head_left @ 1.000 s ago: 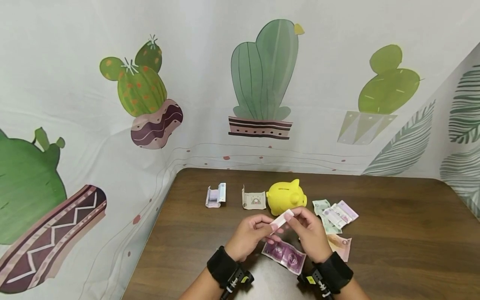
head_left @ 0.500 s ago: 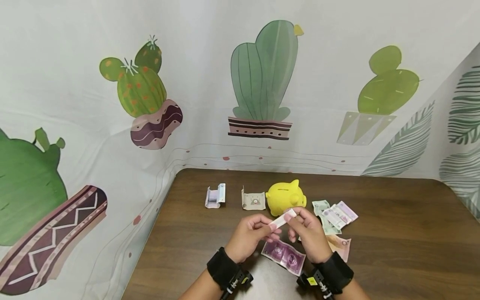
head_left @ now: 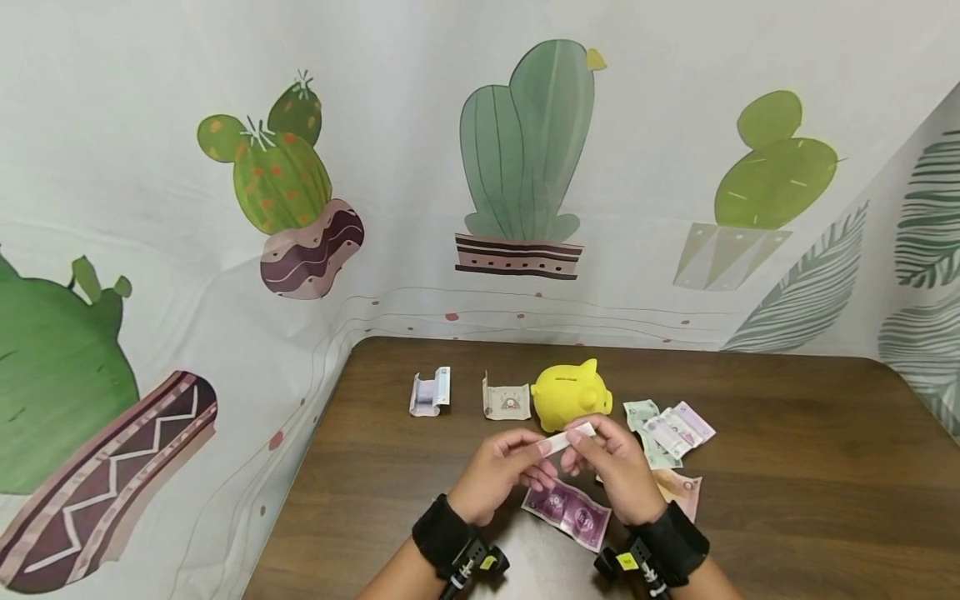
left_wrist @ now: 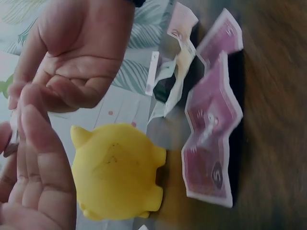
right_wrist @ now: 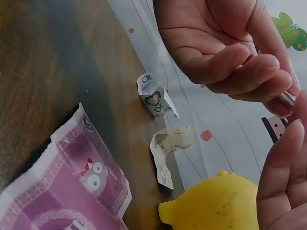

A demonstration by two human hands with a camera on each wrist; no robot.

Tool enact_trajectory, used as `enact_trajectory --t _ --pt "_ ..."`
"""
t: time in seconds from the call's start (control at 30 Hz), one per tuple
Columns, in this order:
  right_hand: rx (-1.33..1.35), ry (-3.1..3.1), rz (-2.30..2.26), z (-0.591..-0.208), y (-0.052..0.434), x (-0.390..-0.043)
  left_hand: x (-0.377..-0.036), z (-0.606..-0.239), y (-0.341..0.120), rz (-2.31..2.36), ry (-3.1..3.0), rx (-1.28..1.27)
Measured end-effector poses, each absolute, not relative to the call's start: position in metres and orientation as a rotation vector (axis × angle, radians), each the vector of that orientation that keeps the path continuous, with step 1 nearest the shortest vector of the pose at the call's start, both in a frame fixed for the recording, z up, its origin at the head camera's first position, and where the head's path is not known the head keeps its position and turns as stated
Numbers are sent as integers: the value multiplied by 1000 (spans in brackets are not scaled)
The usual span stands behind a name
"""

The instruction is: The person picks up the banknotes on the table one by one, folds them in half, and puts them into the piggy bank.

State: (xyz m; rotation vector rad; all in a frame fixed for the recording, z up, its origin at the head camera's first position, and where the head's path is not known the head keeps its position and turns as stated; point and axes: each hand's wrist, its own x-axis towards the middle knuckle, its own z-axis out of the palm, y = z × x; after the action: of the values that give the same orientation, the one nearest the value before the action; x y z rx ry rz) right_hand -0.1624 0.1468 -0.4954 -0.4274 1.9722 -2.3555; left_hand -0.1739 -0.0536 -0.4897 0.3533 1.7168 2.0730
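Cactus-print cloth backs the brown desk (head_left: 787, 467); both hands, left hand (head_left: 498, 471) and right hand (head_left: 618, 467), pinch a folded banknote (head_left: 570, 437) (long axis hand-to-hand) just before the yellow piggy bank (head_left: 572, 392).

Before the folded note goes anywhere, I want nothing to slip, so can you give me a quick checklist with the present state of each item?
1. Left hand pinches the narrow folded paper note: ok.
2. Right hand pinches the same note: ok.
3. Note lifted off the brown wooden table: ok.
4. Yellow rubber piggy bank upright, slot on top: ok.
5. Slot unblocked: cannot tell.
6. Purple banknote lies flat under the hands, away from the table edge: ok.
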Motion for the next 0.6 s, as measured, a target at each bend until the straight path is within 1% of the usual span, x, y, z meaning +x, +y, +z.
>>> enact_trajectory --t 0.23,0.3,0.43,0.6 --pt "-499 1976 -2338 -495 145 -163 -176 -491 -55 2116 1731 224" --pt "-484 2003 -2310 -495 144 -163 -176 -491 -55 2130 1737 205" --pt "-433 2065 -2258 -497 143 -162 -177 -492 -56 2164 1728 200" --pt "-447 2191 -2164 -501 143 -163 -178 -491 -56 2194 1721 213"
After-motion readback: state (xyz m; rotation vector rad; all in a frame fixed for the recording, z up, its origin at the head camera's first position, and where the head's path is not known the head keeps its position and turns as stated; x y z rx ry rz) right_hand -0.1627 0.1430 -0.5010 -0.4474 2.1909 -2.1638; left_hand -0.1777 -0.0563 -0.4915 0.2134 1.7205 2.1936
